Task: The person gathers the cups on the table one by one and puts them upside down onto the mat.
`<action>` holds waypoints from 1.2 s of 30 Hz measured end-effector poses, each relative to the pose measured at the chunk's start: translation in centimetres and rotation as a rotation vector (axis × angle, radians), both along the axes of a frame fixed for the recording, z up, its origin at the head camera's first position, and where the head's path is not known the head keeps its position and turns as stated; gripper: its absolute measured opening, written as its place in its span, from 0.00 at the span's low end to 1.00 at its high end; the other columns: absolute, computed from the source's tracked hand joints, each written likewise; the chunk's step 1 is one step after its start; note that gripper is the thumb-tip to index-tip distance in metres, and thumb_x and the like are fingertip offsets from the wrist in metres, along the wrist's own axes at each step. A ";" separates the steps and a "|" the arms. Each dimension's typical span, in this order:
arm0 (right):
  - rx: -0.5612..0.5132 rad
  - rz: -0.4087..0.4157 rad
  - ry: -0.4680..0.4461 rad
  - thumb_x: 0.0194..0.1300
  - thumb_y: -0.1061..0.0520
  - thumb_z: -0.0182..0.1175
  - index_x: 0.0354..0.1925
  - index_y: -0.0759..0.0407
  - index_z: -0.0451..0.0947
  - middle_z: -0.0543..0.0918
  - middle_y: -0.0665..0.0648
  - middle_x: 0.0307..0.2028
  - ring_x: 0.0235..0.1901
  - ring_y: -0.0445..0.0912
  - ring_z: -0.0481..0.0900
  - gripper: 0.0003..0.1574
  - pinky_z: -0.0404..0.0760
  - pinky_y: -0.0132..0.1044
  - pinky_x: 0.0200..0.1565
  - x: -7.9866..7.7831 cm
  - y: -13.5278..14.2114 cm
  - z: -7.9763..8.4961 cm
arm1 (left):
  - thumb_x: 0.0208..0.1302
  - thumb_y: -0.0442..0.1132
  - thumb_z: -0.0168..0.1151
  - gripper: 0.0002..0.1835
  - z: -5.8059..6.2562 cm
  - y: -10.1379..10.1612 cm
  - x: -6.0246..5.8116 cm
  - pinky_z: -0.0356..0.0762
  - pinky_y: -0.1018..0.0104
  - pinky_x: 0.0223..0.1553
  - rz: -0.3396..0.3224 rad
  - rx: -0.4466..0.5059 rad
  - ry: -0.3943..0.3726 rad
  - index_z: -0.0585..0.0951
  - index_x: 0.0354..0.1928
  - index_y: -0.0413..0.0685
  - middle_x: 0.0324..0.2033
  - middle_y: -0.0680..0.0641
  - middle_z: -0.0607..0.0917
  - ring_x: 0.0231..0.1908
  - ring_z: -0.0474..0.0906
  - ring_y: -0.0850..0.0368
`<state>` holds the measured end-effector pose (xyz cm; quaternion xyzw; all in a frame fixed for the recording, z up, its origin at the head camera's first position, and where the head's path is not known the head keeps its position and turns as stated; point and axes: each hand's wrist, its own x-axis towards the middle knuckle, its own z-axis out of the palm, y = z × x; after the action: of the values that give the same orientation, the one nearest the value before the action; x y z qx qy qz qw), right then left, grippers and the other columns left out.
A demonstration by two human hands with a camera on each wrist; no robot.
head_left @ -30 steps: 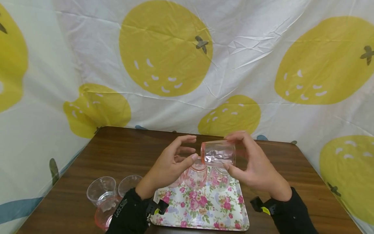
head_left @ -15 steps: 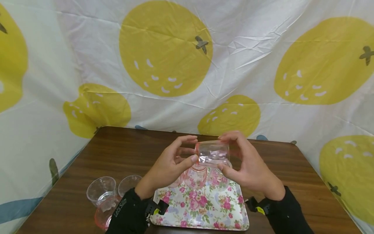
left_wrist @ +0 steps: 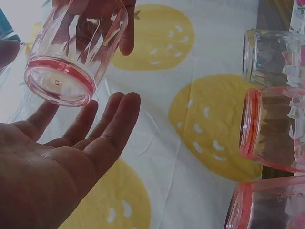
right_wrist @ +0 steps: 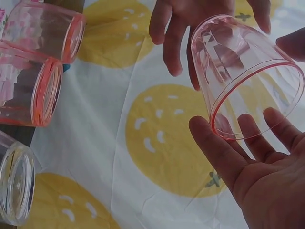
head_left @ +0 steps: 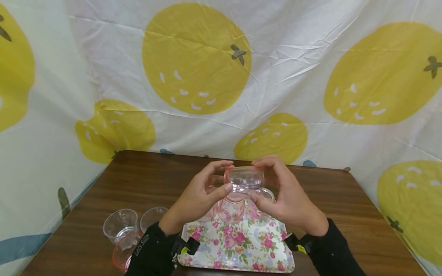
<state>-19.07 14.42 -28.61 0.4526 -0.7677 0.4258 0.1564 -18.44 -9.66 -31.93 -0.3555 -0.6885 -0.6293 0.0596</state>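
A clear drinking glass with a pink tint (head_left: 246, 178) lies sideways in the air above the floral tray (head_left: 238, 245). My right hand (head_left: 291, 197) holds it near the mouth, thumb below and fingers above. On the base side, my left hand (head_left: 200, 193) has its fingers spread, with fingertips right at the pink base ring. The left wrist view shows that base (left_wrist: 59, 83) facing the left palm; in the right wrist view the open mouth (right_wrist: 259, 100) faces the right palm. Upside down along the tray's far side stand two pink glasses (left_wrist: 274, 129) and a colourless one (left_wrist: 274, 57).
To the left of the tray, on the brown wooden table (head_left: 148, 172), several glasses stand mouth up: colourless ones (head_left: 120, 224) and a pink one (head_left: 122, 253), partly behind the left sleeve. A white cloth with yellow fruit prints (head_left: 197, 57) hangs behind the table.
My right hand has moved left with the glass, bringing its base between the left thumb and fingers. The left hand has stayed nearly still.
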 end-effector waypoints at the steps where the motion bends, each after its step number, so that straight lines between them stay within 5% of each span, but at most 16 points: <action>1: -0.003 0.006 0.007 0.49 0.70 0.70 0.59 0.71 0.63 0.71 0.61 0.57 0.51 0.51 0.75 0.40 0.87 0.51 0.46 -0.1 -0.1 0.0 | 0.71 0.34 0.57 0.26 0.0 0.0 0.0 0.82 0.43 0.48 -0.001 0.001 -0.002 0.66 0.69 0.43 0.64 0.36 0.70 0.55 0.75 0.46; 9: -0.020 0.008 -0.009 0.49 0.70 0.70 0.59 0.70 0.63 0.70 0.59 0.58 0.51 0.51 0.75 0.41 0.87 0.53 0.46 -0.2 -0.6 -0.2 | 0.71 0.32 0.56 0.26 0.2 -0.3 0.2 0.82 0.52 0.43 -0.022 0.016 -0.015 0.66 0.70 0.44 0.63 0.36 0.71 0.52 0.77 0.47; 16: -0.018 0.011 -0.010 0.49 0.70 0.70 0.59 0.69 0.63 0.70 0.60 0.58 0.51 0.51 0.75 0.41 0.88 0.51 0.45 -0.5 -0.7 -0.5 | 0.71 0.32 0.56 0.26 0.3 -0.2 0.2 0.82 0.69 0.41 -0.045 0.050 -0.048 0.66 0.69 0.42 0.64 0.34 0.70 0.52 0.78 0.46; 19: -0.016 0.005 -0.007 0.49 0.69 0.70 0.59 0.68 0.63 0.70 0.59 0.58 0.50 0.50 0.75 0.40 0.88 0.51 0.45 -0.5 -0.8 -0.6 | 0.70 0.31 0.56 0.26 0.3 -0.1 0.2 0.84 0.66 0.42 -0.046 0.052 -0.052 0.66 0.69 0.42 0.64 0.34 0.70 0.52 0.79 0.45; 25: -0.016 0.002 -0.004 0.50 0.69 0.71 0.59 0.69 0.63 0.70 0.60 0.57 0.50 0.50 0.75 0.40 0.88 0.52 0.44 -0.6 -0.8 -0.7 | 0.71 0.27 0.54 0.25 0.4 -0.1 0.2 0.83 0.42 0.46 -0.042 0.043 -0.027 0.66 0.69 0.40 0.65 0.34 0.69 0.53 0.78 0.44; 30: -0.016 0.012 -0.010 0.49 0.69 0.71 0.59 0.69 0.63 0.70 0.61 0.57 0.50 0.50 0.76 0.41 0.88 0.51 0.44 -0.6 -0.9 -0.7 | 0.71 0.26 0.53 0.25 0.4 -0.2 0.2 0.83 0.59 0.47 -0.041 0.040 -0.017 0.66 0.69 0.39 0.64 0.34 0.69 0.54 0.78 0.45; 36: -0.012 0.017 -0.023 0.49 0.69 0.71 0.59 0.70 0.62 0.70 0.60 0.57 0.50 0.50 0.76 0.42 0.88 0.51 0.44 -0.6 -0.9 -0.7 | 0.71 0.25 0.53 0.25 0.4 -0.2 0.1 0.83 0.44 0.47 -0.056 0.054 -0.023 0.66 0.68 0.37 0.63 0.33 0.70 0.53 0.78 0.44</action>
<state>-19.67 13.55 -29.26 0.4534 -0.7629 0.4369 0.1469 -18.30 -9.86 -31.58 -0.3657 -0.6617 -0.6530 0.0438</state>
